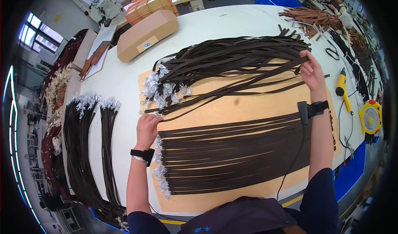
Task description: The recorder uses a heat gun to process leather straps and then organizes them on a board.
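A long dark brown strap (215,97) runs between my hands above a tan board (240,107). My left hand (148,128) is closed on its left end, and my right hand (311,70) pinches its other end at the right. Beyond it lies a loose pile of similar straps (236,51), with clear plastic-wrapped fittings (155,84) bunched at their left ends. Nearer to me, several straps (236,159) lie side by side in a flat row, their wrapped ends (159,171) lined up along the left. Whatever fitting sits inside my left fingers is hidden.
Two bundles of straps (81,147) hang over the table's left edge. A long cardboard box (147,35) stands at the back left. On the right are a yellow-handled tool (341,84), scissors (331,53), a yellow fan (371,117) and brown strips (317,20). A cable (292,163) trails from my right wrist.
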